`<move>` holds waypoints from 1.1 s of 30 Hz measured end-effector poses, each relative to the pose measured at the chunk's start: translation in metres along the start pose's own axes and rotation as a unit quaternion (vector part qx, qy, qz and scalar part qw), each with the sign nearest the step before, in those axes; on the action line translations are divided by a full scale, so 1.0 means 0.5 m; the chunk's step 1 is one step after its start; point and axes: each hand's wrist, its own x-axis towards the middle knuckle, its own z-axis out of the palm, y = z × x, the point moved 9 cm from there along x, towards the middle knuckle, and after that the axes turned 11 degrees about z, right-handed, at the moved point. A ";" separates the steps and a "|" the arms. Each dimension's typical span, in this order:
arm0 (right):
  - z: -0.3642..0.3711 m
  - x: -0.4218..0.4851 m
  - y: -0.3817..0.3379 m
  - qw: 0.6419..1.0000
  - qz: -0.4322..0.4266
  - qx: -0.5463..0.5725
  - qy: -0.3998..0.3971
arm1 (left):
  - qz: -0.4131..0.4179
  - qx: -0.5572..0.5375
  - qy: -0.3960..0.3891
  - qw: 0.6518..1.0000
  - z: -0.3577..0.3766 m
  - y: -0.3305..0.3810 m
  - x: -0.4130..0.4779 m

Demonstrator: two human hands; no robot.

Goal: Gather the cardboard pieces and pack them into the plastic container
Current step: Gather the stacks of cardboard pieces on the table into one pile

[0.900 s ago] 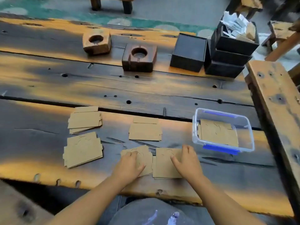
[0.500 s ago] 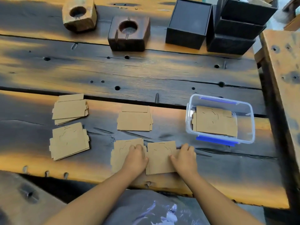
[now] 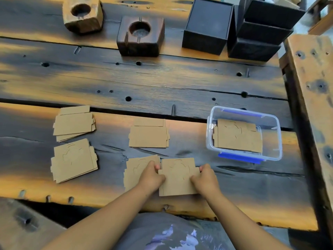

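While both hands grip one stack of cardboard pieces (image 3: 177, 177) at the near edge of the tabletop (image 3: 162, 83), the rest of the cardboard lies spread over the dark planks. The left hand (image 3: 152, 175) clasps the stack's left edge, fingers curled over it, and the right hand (image 3: 205, 178) clasps its right edge the same way — the stack sits between the two palms, whether flat on the wood or just raised off it I cannot tell. Just left of it, partly under the left hand, lies a second stack (image 3: 137, 170) with curved cut lines on its top sheet. Behind that one rests a plain stack (image 3: 149, 135), and well to the left sit two more: a fanned plain stack (image 3: 73, 123) farther away and a cut-marked stack (image 3: 73, 160) nearer the edge.

To the right stands the clear plastic container (image 3: 277, 141) with blue clips on its near and far sides — open-topped, and already holding some cardboard pieces (image 3: 238, 136) flat on its bottom. It stands apart from the gripped stack, near the right end of the tabletop.

At the far side sit a light wooden block (image 3: 82, 17) and a dark wooden block (image 3: 140, 39), each with a round hollow, and beside them several black boxes (image 3: 207, 26), some stacked.
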 end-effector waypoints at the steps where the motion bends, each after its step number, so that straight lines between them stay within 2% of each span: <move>1: 0.008 -0.008 -0.016 1.000 -0.012 -0.002 0.001 | -0.005 -0.012 0.004 1.000 -0.018 -0.008 -0.001; 10: 0.118 -0.076 -0.159 0.994 -0.103 -0.040 -0.002 | 0.004 -0.036 0.095 0.995 -0.200 -0.077 -0.012; 19: 0.174 -0.099 -0.190 0.980 -0.130 -0.148 0.015 | -0.021 -0.032 0.067 0.997 -0.220 -0.147 -0.017; 27: 0.164 -0.089 -0.162 0.987 -0.117 -0.111 0.004 | -0.022 0.004 0.070 0.997 -0.231 -0.158 -0.028; 33: 0.184 -0.088 -0.165 0.991 -0.104 -0.072 -0.033 | -0.103 -0.142 0.053 0.983 -0.199 -0.167 -0.048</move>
